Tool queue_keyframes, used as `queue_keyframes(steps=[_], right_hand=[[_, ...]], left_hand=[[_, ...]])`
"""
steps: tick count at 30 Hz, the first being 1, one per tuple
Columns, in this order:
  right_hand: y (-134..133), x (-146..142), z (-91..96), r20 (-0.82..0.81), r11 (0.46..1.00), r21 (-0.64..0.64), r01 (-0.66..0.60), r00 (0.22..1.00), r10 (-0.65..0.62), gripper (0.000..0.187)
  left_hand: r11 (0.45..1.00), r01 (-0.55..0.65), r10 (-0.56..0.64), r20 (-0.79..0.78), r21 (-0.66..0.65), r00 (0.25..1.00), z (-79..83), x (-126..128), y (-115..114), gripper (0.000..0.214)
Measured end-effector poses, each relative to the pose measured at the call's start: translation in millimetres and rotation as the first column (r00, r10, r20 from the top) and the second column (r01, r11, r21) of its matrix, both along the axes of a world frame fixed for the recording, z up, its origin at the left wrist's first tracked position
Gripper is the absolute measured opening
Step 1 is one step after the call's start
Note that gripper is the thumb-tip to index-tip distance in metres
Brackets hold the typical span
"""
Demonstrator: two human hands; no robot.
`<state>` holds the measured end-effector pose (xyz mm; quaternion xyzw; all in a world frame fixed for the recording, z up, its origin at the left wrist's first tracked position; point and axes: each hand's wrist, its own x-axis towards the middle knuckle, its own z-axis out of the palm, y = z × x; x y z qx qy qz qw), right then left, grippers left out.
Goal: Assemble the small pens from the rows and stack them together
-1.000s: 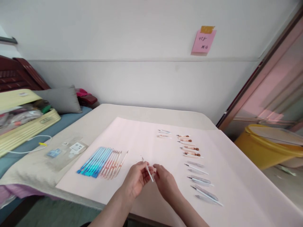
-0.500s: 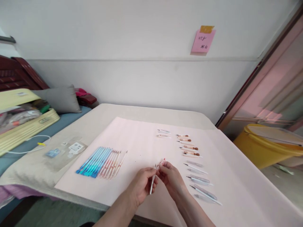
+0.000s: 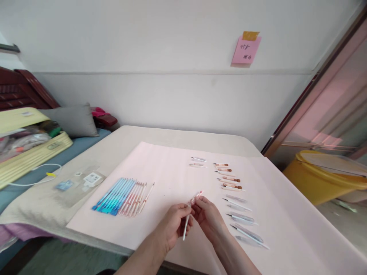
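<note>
My left hand [image 3: 172, 225] is closed around a thin white pen refill [image 3: 186, 225], held nearly upright over the pale pink sheet [image 3: 166, 164]. My right hand [image 3: 209, 217] pinches a small clear pink cap [image 3: 196, 198] at the refill's upper tip. A row of blue and pink pens [image 3: 123, 195] lies to the left of my hands. Disassembled pen parts lie to the right: brown-ended pieces [image 3: 229, 178] and clear caps with refills [image 3: 243, 221]. Two small parts [image 3: 198, 161] lie farther back.
The table [image 3: 129, 133] is covered in beige cloth. A plastic bag with labels [image 3: 83, 181] lies at its left. A yellow box [image 3: 28, 149] and grey pillow [image 3: 71, 120] sit on a bed at left. A yellow bin [image 3: 323, 177] stands at right. A pink note [image 3: 246, 49] hangs on the wall.
The refill has swung from tilted toward the back left to nearly upright. My right hand has closed in on its upper tip with the pink cap. Both hands drifted slightly toward me.
</note>
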<state>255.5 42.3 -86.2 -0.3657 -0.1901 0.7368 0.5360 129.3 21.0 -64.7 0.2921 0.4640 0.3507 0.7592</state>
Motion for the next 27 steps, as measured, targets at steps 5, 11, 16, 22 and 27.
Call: queue_keyframes(steps=[5, 11, 16, 22, 27], right_hand=[[1.0, 0.2, 1.4, -0.010, 0.999, -0.009, 0.040, 0.999, -0.040, 0.016], [4.7, 6.2, 2.2, 0.016, 0.993, -0.069, 0.091, 0.996, -0.090, 0.017], [0.6, 2.9, 1.5, 0.078, 0.997, -0.073, 0.001, 0.997, 0.005, 0.018], [0.8, 1.7, 0.2, 0.059, 0.998, -0.046, 0.047, 0.997, -0.045, 0.018], [2.1, 3.1, 5.5, 0.053, 0.997, -0.044, 0.071, 0.996, -0.069, 0.019]], left_hand=[[1.000, -0.010, 0.010, 0.007, 0.006, 1.000, 0.6, -1.0, 0.5, 0.024], [0.999, 0.044, -0.044, -0.013, -0.019, 0.999, 0.7, 3.2, -3.1, 0.026], [0.999, 0.029, -0.029, 0.005, 0.013, 1.000, -1.9, 3.1, -2.1, 0.025], [0.999, 0.026, -0.026, -0.007, 0.025, 1.000, 0.0, 2.7, -2.6, 0.026], [0.999, 0.032, -0.032, -0.020, 0.002, 0.999, -0.6, 4.4, -3.9, 0.026]])
